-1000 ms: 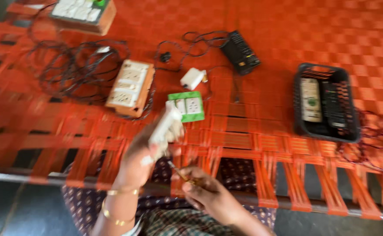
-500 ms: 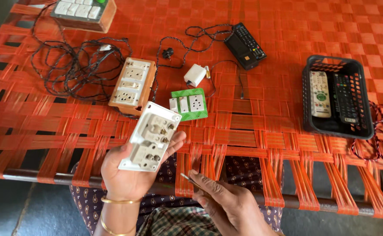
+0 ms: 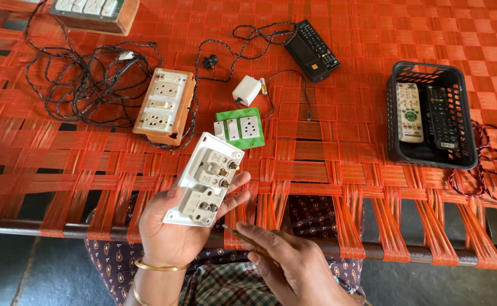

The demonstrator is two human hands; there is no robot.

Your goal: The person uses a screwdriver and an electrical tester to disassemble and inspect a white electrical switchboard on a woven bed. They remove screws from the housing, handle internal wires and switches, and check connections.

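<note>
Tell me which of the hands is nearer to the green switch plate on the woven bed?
Left. The left hand, holding a white switch plate, sits just below the green switch plate. The right hand, gripping a thin tool, is lower.

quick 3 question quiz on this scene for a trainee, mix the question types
1. True or false: the left hand holds the white switch plate with its back and brass terminals showing.
2. How many remotes lie in the black basket?
3. The right hand holds: A) a thin screwdriver B) pliers C) a plug

Key: 1 true; 2 two; 3 A
</note>
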